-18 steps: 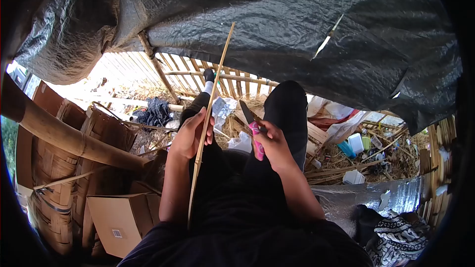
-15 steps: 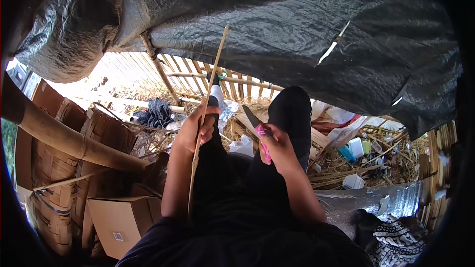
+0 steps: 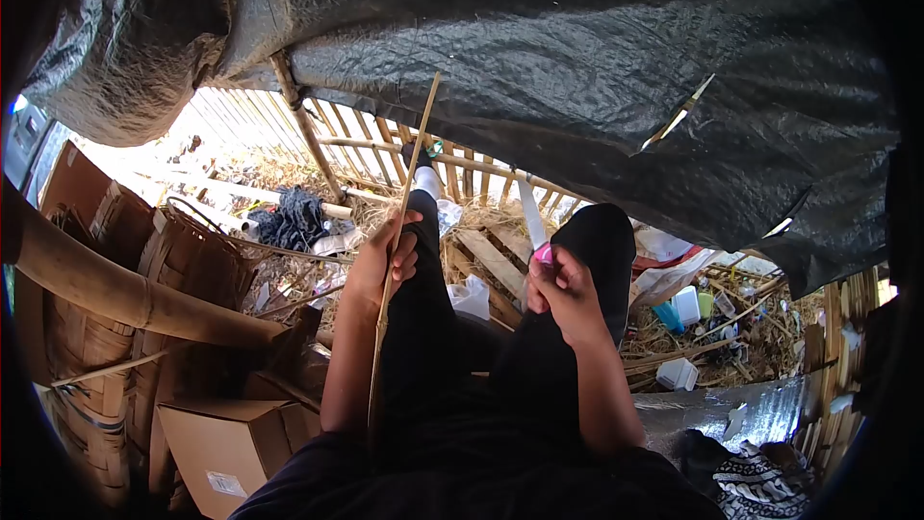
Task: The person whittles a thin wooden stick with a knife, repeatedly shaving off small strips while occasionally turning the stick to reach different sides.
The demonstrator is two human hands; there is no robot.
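Observation:
A long, thin bamboo strip stands nearly upright, tilted a little to the right at its top. My left hand is closed round its middle, and the lower end runs down along my forearm. In my right hand is a knife with a pink handle, gripped in a fist. Its blade points up and slightly left, apart from the strip. Most of the handle is hidden by my fingers. Both hands are above my dark-trousered legs.
A black plastic sheet hangs overhead and in front. On the left are a thick bamboo pole, woven baskets and a cardboard box. A slatted bamboo fence stands ahead. Litter, including a white container, lies at right.
My right hand has moved slightly right and turned, so the knife's blade now points more upright and shows its bright flat side. My left hand still grips the bamboo strip, whose tip sits slightly lower.

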